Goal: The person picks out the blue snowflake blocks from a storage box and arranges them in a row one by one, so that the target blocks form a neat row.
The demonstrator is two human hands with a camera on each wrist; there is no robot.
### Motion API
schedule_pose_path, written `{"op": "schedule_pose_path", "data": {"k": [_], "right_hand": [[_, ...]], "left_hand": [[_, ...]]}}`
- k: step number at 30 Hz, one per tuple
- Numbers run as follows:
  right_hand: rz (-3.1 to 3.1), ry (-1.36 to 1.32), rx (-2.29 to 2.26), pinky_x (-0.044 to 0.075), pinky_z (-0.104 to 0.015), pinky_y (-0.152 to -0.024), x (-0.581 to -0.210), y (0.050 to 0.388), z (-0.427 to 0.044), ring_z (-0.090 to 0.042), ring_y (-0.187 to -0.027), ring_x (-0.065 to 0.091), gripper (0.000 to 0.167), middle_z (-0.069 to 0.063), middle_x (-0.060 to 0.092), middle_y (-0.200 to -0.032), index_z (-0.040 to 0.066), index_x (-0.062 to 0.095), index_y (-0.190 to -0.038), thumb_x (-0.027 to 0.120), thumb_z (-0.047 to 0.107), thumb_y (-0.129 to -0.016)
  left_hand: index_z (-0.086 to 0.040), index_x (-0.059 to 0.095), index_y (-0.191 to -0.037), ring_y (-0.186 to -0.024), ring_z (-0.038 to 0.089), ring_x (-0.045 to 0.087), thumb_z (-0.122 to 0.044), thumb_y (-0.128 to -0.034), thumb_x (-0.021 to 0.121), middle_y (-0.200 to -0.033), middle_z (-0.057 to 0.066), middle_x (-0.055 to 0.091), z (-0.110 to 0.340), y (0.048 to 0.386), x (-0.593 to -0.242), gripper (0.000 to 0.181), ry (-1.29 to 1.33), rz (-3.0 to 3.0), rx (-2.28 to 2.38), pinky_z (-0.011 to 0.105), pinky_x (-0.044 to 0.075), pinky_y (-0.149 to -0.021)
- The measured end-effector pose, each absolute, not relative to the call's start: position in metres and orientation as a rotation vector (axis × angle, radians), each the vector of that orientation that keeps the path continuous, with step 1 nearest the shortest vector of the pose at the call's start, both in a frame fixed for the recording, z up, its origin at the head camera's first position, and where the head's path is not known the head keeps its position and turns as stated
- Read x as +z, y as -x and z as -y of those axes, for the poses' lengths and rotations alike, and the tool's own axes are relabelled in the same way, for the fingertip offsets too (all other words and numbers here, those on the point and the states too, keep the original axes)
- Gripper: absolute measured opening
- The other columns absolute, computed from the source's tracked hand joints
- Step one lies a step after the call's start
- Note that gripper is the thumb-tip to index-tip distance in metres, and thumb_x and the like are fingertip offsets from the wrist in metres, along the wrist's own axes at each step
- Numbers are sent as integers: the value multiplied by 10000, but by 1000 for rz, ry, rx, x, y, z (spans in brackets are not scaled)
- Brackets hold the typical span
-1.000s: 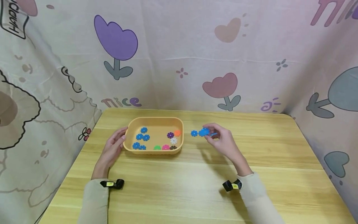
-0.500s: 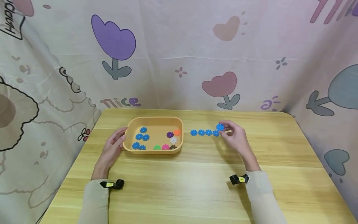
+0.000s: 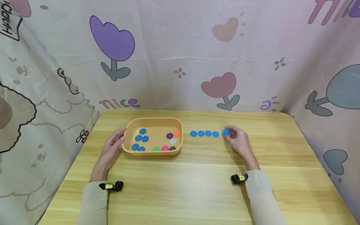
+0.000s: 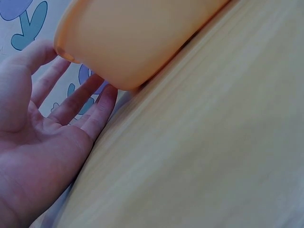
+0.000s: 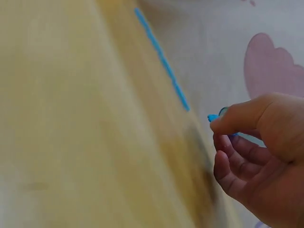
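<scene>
At the left end of a yellow plastic tray [image 3: 153, 153], my left hand [image 3: 112, 148] holds the rim, thumb and fingertips against it. In the left wrist view, the fingers [image 4: 102, 107] touch the tray's outer wall. My right hand [image 3: 239, 142] pinches a blue snowflake disc [image 3: 226, 132] between thumb and fingers, a small gap right of a row of blue snowflake discs [image 3: 208, 133]. From the right wrist camera, most of the pinched disc is hidden by the thumb, and the row appears as a thin blue line [image 5: 164, 61].
Inside the tray, several blue discs [image 3: 144, 138] lie at the left. Single purple [image 3: 169, 136], orange [image 3: 176, 133], white [image 3: 172, 141], green [image 3: 156, 148], pink [image 3: 165, 148] and dark brown discs [image 3: 172, 148] lie toward the right. A printed curtain [image 3: 168, 47] hangs behind the wooden table [image 3: 174, 187].
My right hand has moved right along the row, laying blue discs side by side, and now has one disc just past the row's right end. The left hand stays at the tray.
</scene>
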State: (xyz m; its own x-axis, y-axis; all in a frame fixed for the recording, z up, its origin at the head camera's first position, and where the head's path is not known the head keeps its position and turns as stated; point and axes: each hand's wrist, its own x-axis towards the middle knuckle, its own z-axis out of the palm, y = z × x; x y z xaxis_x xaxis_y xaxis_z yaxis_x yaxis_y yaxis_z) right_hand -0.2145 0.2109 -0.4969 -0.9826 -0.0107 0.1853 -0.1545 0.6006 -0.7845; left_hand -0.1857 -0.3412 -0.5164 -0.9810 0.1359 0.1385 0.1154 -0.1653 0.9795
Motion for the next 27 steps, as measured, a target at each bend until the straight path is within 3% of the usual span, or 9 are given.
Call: {"op": "schedule_pose_path", "data": {"k": [4,11,27], "right_hand": [[2676,-151,1290,507,-138,-735,-503,218,-211,-277,-878,650,330,-181,701,-992,-28,685,-1246,732,-24,-919],[2694,-205,1232,573,-452,-810,-506,220,-207,-313,-888,661,324,-215,700,-1031,-58,688,-1220,751,-26,-904],[2768,-166,1256,526,-454,-843,-507,219,-209,-332,-967,597,324,-228,607,-1157,-52,681,-1248,730,60,-948]], "left_hand": [[3,383,-1549,-1331,128,506,-86,-1098,473,-1494,48,467,341,187,-516,469,-288,-2027,2364,224,506,-1014],[6,371,-1553,-1331,125,511,-71,-1099,461,-1490,32,470,341,185,-514,469,-298,-2016,2364,229,495,-1030],[0,369,-1556,-1315,110,523,-91,-1099,475,-1481,17,476,341,185,-516,478,-275,-2032,2354,226,493,-1030]]}}
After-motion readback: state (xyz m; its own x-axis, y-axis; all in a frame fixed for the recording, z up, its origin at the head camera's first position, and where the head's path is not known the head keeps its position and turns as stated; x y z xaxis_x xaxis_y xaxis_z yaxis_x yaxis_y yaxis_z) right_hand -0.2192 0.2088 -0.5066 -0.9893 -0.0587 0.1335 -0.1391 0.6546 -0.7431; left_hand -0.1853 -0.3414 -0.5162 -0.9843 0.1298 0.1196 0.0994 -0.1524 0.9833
